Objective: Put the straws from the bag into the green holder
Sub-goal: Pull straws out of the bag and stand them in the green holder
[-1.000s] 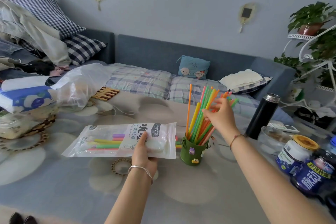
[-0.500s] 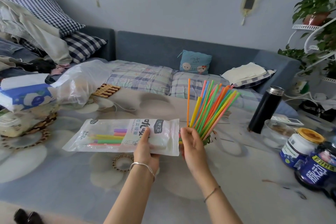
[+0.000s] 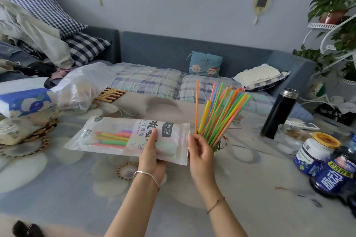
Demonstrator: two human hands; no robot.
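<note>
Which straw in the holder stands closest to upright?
The thin orange straw at the left edge of the bunch. It stands almost vertical and apart, while the other straws fan rightward together.

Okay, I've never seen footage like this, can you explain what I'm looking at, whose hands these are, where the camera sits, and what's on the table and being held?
No machine here: a person wears a wide-angle camera on the head, looking forward and down, so both arms reach in from below. The left hand holds a clear straw bag above the table, with a few coloured straws still inside. The right hand is at the bag's open end, fingers open, holding nothing I can see. Behind it, the green holder is mostly hidden, with a fan of straws standing in it. Also on the table: a black flask, a glass bowl, jars and a tissue pack.
</note>
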